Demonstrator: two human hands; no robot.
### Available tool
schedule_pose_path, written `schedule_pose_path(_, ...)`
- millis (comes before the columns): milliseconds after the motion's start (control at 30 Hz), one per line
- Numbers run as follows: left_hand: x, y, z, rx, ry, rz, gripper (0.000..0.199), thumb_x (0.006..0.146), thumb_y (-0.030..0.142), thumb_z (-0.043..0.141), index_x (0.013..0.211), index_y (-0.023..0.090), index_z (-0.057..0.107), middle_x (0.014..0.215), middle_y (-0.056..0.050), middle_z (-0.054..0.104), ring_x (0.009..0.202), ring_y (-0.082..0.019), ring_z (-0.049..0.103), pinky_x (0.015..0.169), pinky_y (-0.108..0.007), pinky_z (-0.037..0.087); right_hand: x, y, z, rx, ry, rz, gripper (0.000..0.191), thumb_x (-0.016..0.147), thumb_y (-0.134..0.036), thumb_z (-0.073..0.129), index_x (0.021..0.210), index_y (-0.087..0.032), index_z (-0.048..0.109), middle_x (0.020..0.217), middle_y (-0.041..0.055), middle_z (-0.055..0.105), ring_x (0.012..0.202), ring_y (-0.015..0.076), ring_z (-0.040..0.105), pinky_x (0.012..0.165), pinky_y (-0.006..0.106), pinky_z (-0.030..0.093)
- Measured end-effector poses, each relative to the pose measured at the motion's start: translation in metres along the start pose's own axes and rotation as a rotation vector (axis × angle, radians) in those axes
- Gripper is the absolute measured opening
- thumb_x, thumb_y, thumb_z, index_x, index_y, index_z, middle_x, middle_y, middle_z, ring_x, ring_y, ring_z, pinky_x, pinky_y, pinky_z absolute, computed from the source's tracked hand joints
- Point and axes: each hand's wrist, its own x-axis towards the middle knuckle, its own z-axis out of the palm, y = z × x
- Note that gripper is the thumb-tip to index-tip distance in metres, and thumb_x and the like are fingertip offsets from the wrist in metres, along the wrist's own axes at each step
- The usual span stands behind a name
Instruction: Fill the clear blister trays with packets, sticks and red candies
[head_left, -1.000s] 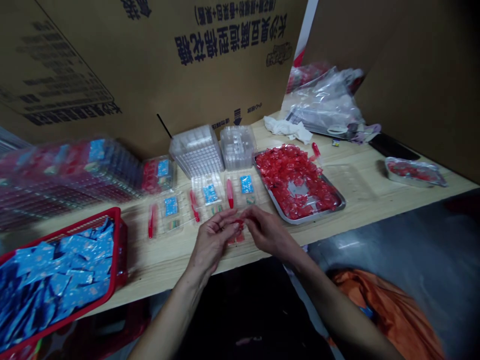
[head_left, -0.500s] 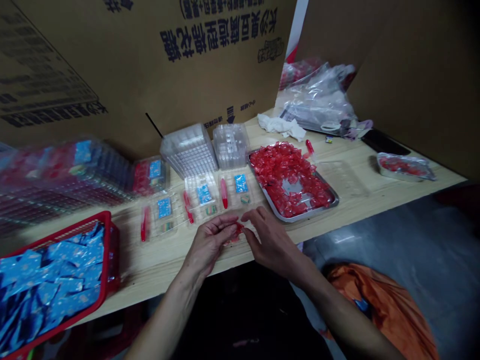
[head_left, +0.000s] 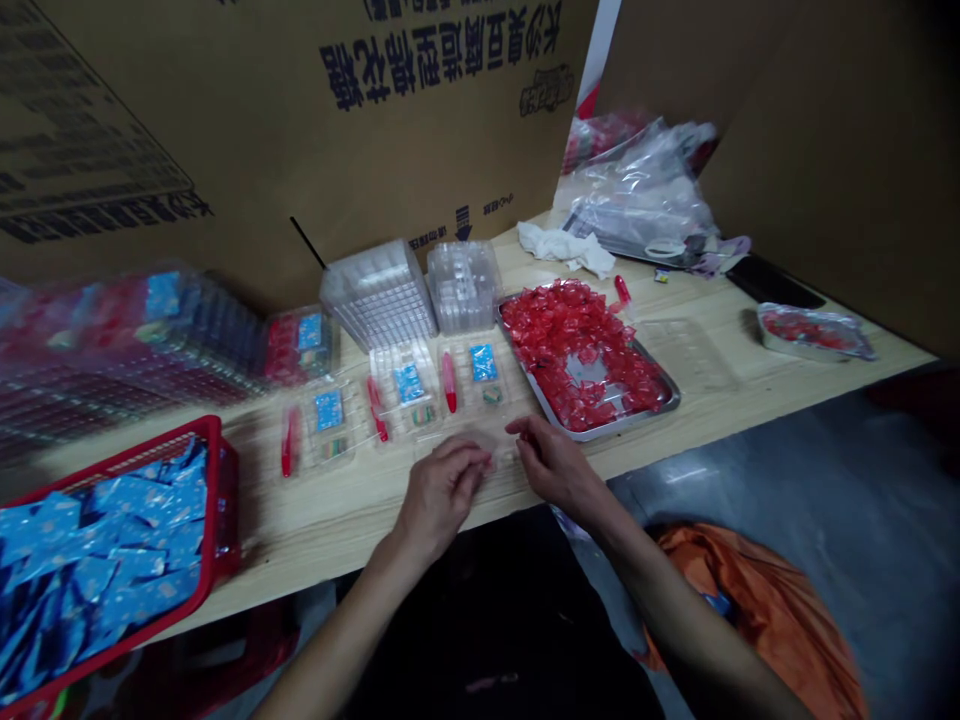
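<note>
Both my hands are over the front of the table. The fingers of my left hand are curled and pinched together; what they hold, if anything, is hidden. To its right, my right hand has its index finger stretched out and a gap at the fingertips, with nothing visible in them. Just behind are clear plastic trays, each with a red pen-like stick, a blue packet and a small striped piece. Beside my right hand lies a metal tray of small red wrapped pieces.
A red basket of blue packets stands at the left front. Stacked filled trays and empty clear trays stand before a large cardboard box. Tissue, plastic bags and a phone-like dark slab lie right.
The red piece seen between my fingers is out of sight. My hands have moved apart, the right one shifting right, and my left fingers have curled in.
</note>
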Motion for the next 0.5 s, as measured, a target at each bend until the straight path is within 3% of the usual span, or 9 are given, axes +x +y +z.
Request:
schedule_pose_path(133,-0.001,-0.011,0.01,0.285,-0.011,0.296,0.018,0.092,0.013,0.057,0.093,0.019,0.074,0.09,-0.007,0.075,0.081,-0.017,0.068,0.075,-0.029,0.052,-0.003,0.005,0.008,0.012,-0.02,-0.012,0.023,0.085,-0.015,0.044,0.103,-0.017,0.059,0.077,0.0018,0.058,0.067,0.0162,0.054,0.066,0.029,0.044)
schedule_pose_path(300,-0.004,-0.02,0.012,0.356,0.015,0.437,0.02,0.091,0.009,0.057,0.094,0.02,0.074,0.091,-0.006,0.077,0.08,-0.017,0.069,0.073,-0.03,0.052,-0.004,0.01,0.01,0.029,-0.015,-0.048,0.03,0.084,-0.012,0.044,0.109,-0.018,0.059,0.083,0.0036,0.059,0.077,0.0178,0.058,0.075,0.032,0.049)
schedule_pose_path(400,-0.006,-0.012,0.01,0.34,0.063,0.389,0.022,0.09,0.011,0.06,0.105,0.021,0.073,0.099,-0.007,0.077,0.092,-0.02,0.07,0.082,-0.035,0.053,-0.006,0.01,0.007,0.059,-0.007,-0.122,0.042,0.085,-0.009,0.042,0.124,-0.018,0.055,0.091,0.0059,0.06,0.083,0.0181,0.06,0.08,0.033,0.051)
schedule_pose_path(500,-0.003,0.004,0.009,0.164,0.125,0.137,0.03,0.092,0.02,0.06,0.121,0.021,0.068,0.11,-0.01,0.074,0.098,-0.021,0.068,0.086,-0.036,0.054,-0.01,-0.002,0.007,0.101,-0.011,-0.205,0.052,0.087,-0.007,0.04,0.138,-0.017,0.044,0.099,0.0082,0.061,0.088,0.018,0.061,0.084,0.034,0.052)
